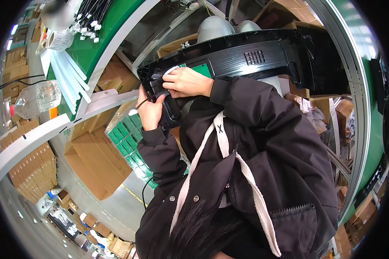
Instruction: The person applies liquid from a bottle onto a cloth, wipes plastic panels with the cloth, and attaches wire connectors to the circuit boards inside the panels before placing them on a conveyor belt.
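A long black plastic housing [242, 60] lies across in front of my body, with a slotted vent on its face. At its left end sits a green circuit board [202, 70]. My left hand [150, 113] is wrapped round the housing's left end, and a thin dark cable with a white end [133, 112] shows beside it. The fingers of my right hand [187, 82] are pinched together next to the board. A small white piece shows at their tips, but what they hold is mostly hidden.
Left, a green table [110, 26] carries cables with white connectors [88, 26], pale strips [67, 71] and a label roll [60, 39]. A clear plastic bottle [38, 99] lies near its edge. Cardboard boxes [95, 159] and a stack of green boards [127, 138] stand below. Metal frame bars [354, 86] run right.
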